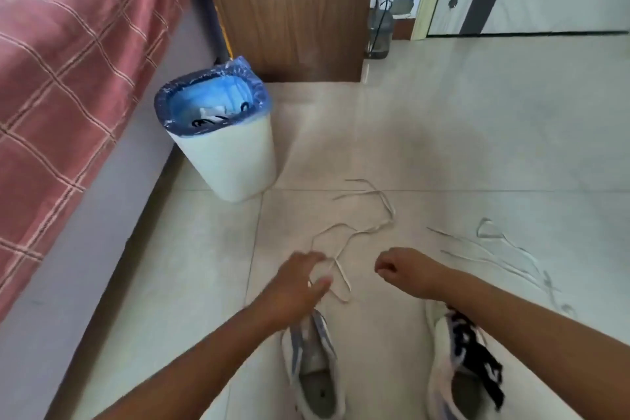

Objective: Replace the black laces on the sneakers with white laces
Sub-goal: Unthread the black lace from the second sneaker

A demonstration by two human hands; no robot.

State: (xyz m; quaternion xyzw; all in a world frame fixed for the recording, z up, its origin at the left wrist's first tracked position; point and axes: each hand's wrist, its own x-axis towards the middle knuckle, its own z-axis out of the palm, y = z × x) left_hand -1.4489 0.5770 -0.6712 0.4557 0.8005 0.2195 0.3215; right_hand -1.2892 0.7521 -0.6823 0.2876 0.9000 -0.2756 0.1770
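Observation:
Two white sneakers stand on the tiled floor at the bottom. The left sneaker (315,372) has no lace in it. The right sneaker (467,365) still carries black laces (477,351), partly under my right forearm. A white lace (361,232) lies looped on the floor in front of the shoes. My left hand (300,280) is blurred over its near end, with the lace running between curled fingers and thumb. My right hand (402,271) hovers beside it, fingers curled into a loose fist with nothing seen in it. A second white lace (504,249) lies to the right.
A white bin (235,160) with a blue liner stands at the left front and holds black and white scraps. A bed with a red checked cover (68,78) runs along the left. A wooden cabinet (293,10) and a water jug (378,31) stand at the back.

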